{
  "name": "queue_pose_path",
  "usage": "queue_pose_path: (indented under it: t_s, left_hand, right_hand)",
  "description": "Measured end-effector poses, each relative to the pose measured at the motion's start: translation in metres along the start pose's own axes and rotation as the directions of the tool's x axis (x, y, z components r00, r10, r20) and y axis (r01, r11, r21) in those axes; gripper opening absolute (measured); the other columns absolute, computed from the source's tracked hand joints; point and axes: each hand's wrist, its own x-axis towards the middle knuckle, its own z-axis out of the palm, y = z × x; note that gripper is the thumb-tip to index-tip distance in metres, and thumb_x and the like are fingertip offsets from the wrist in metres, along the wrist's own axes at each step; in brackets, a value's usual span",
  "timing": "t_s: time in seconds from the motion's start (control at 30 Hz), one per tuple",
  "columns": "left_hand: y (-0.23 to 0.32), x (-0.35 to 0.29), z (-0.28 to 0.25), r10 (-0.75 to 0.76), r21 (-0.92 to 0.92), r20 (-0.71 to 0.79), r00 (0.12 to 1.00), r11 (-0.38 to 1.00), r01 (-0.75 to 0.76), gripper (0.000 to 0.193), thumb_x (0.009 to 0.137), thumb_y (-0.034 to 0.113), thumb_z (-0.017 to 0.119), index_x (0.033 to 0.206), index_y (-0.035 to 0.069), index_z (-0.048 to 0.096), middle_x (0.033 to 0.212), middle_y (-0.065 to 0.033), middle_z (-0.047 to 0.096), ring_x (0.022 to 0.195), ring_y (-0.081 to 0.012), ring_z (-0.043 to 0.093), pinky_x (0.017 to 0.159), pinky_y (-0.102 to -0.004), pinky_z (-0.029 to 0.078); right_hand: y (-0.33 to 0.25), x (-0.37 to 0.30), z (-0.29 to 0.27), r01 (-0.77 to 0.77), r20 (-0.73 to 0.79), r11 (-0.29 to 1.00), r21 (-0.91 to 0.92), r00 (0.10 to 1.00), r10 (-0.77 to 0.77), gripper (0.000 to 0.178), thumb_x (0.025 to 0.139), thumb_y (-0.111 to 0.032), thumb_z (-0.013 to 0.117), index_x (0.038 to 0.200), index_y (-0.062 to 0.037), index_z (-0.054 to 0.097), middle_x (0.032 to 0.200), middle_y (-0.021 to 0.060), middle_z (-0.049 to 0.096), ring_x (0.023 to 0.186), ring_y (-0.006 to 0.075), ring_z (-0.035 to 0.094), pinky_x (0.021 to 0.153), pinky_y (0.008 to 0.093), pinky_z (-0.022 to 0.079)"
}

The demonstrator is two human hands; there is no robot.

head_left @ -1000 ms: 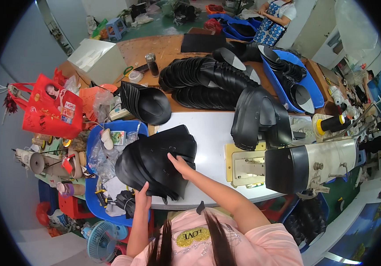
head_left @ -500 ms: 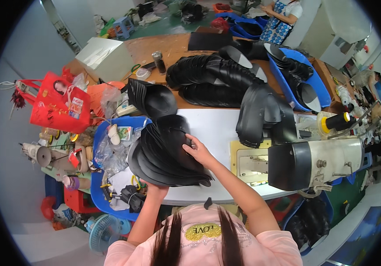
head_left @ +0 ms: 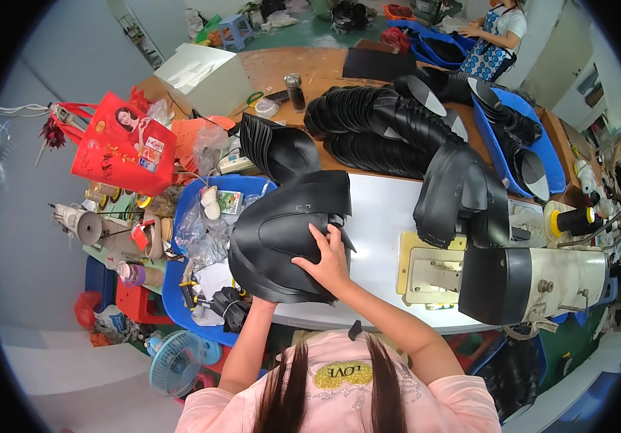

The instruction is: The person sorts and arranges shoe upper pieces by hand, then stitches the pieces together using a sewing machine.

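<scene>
A thick stack of curved black leather shoe uppers (head_left: 274,224) is held over the white table's near left part. My left hand (head_left: 263,306) grips the stack from below at its near edge, its fingers hidden under the pieces. Across the top piece lies my right hand (head_left: 328,265), open, fingers spread and thumb out to the left. Stitched lines and a small pale corner mark show on that top piece. Just beyond it, another fanned stack of black pieces (head_left: 292,150) rests on the table.
A sewing machine (head_left: 534,285) stands on the right of the white tabletop (head_left: 375,216), near draped black pieces (head_left: 462,191). Long rows of black pieces (head_left: 375,115) lie behind. A blue basin (head_left: 180,278) is at left, a blue bin (head_left: 556,162) at far right. Someone in an apron (head_left: 494,43) stands beyond.
The stack, fanned and tilted before, now shows its broad top piece facing up. My right hand has moved from its right side onto the top. The view has shifted slightly.
</scene>
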Motion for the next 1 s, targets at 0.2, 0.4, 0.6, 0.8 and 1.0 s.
queue_pose_path:
  t_s: [0.2, 0.4, 0.6, 0.8, 1.0]
  left_hand:
    - [0.006, 0.044, -0.003, 0.029, 0.034, -0.098, 0.995, 0.999, -0.026, 0.048, 0.092, 0.037, 0.027, 0.132, 0.01, 0.028, 0.135, -0.0078, 0.032, 0.122, -0.0254, 0.032, 0.103, -0.0405, 0.025]
    - [0.03, 0.056, -0.018, -0.019, 0.118, -0.162, 0.987, 0.992, 0.039, 0.048, 0.092, 0.036, 0.027, 0.132, 0.011, 0.029, 0.135, -0.0073, 0.033, 0.122, -0.0248, 0.033, 0.102, -0.04, 0.025]
    - [0.028, 0.016, -0.067, -0.036, 0.125, -0.289, 0.957, 0.989, 0.075, 0.047, 0.092, 0.036, 0.028, 0.132, 0.011, 0.029, 0.134, -0.0068, 0.034, 0.121, -0.0243, 0.033, 0.102, -0.0394, 0.025]
    - [0.019, -0.022, -0.11, -0.005, 0.129, -0.36, 0.933, 0.99, 0.055, 0.047, 0.092, 0.036, 0.029, 0.131, 0.011, 0.029, 0.134, -0.0063, 0.035, 0.121, -0.0237, 0.034, 0.102, -0.0389, 0.025]
    - [0.016, -0.018, -0.105, -0.01, 0.051, -0.357, 0.934, 0.998, 0.03, 0.048, 0.092, 0.036, 0.028, 0.132, 0.01, 0.029, 0.134, -0.0079, 0.034, 0.122, -0.0244, 0.033, 0.102, -0.0399, 0.025]
  right_hand:
    - [-0.031, 0.018, -0.025, 0.106, -0.13, 0.99, -0.098, 0.984, -0.119, 0.079, 0.062, -0.038, 0.074, 0.125, -0.0056, 0.038, 0.116, 0.0175, 0.032, 0.088, 0.0287, 0.044, 0.079, 0.0387, 0.038]
    - [-0.061, 0.011, -0.05, 0.122, -0.134, 0.982, -0.144, 0.981, -0.142, 0.073, 0.069, -0.037, 0.068, 0.127, -0.0043, 0.037, 0.114, 0.0219, 0.033, 0.086, 0.0296, 0.044, 0.075, 0.0375, 0.037]
    - [0.007, -0.028, 0.011, 0.027, 0.177, 0.987, -0.161, 0.984, 0.002, 0.066, 0.069, -0.03, 0.069, 0.124, -0.0074, 0.041, 0.116, 0.0209, 0.038, 0.096, 0.0326, 0.047, 0.08, 0.0407, 0.038]
    - [0.071, -0.039, 0.046, -0.359, 0.297, 0.933, -0.005, 0.891, 0.344, 0.045, 0.075, -0.032, 0.061, 0.106, -0.0002, 0.052, 0.113, 0.0213, 0.048, 0.106, 0.0344, 0.047, 0.089, 0.0372, 0.038]
    - [0.089, 0.016, 0.077, -0.684, 0.122, 0.708, 0.175, 0.729, 0.674, 0.071, 0.079, -0.041, 0.055, 0.127, 0.0028, 0.026, 0.118, 0.0283, 0.044, 0.108, 0.0358, 0.046, 0.09, 0.0369, 0.037]
